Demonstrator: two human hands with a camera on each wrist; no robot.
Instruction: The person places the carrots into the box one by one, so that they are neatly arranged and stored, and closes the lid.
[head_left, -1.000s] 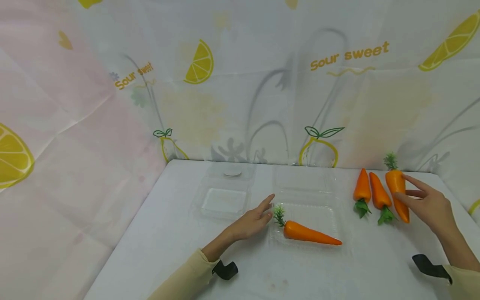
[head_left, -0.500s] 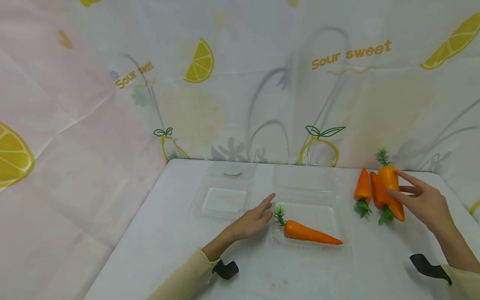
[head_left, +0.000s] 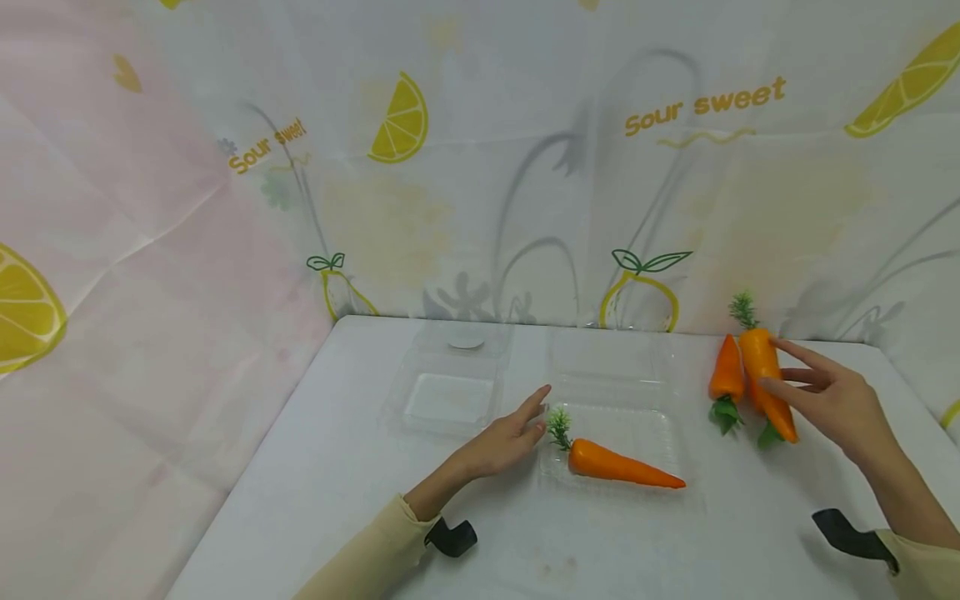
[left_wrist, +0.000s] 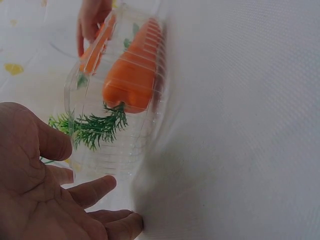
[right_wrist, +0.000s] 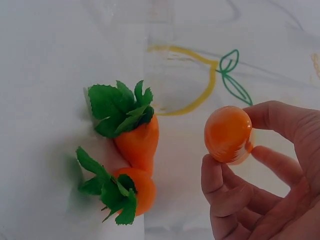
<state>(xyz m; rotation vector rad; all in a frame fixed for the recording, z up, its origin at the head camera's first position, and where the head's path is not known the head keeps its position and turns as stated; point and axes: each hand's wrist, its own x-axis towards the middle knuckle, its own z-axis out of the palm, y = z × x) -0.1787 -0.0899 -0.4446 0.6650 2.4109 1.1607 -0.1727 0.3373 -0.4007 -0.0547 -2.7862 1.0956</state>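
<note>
The held carrot point(head_left: 759, 357) sits between the fingertips of the right grip point(head_left: 840, 400), which pinches it by the orange body with a narrow spread. Its feathery green top points up and toward the back, its slim end down and toward the front. In the head view it passes in front of one of two shorter leafy carrots point(head_left: 726, 371) and partly covers it; the right wrist view shows a gap between it and that pair. The leafy carrots lie side by side, green ends toward the front.

The left grip point(head_left: 498, 446) holds nothing, its fingers loosely spread at the left wall of a clear container point(head_left: 652, 425); whether they touch the plastic I cannot tell. A long carrot point(head_left: 618, 465) lies on its side in that container, feathery fronds by the left wall, tip to the right. Farther left, a second clear container point(head_left: 450, 400) stands on the white bench point(head_left: 487, 533), with a white oval patch point(head_left: 465, 342) toward its back.

Behind the bench hangs a printed sheet point(head_left: 510, 167). "Sour sweet" point(head_left: 705, 106) reads in orange letters on the right and again, smaller and slanted, on the left, with a yellow lemon slice point(head_left: 400, 121) between.
</note>
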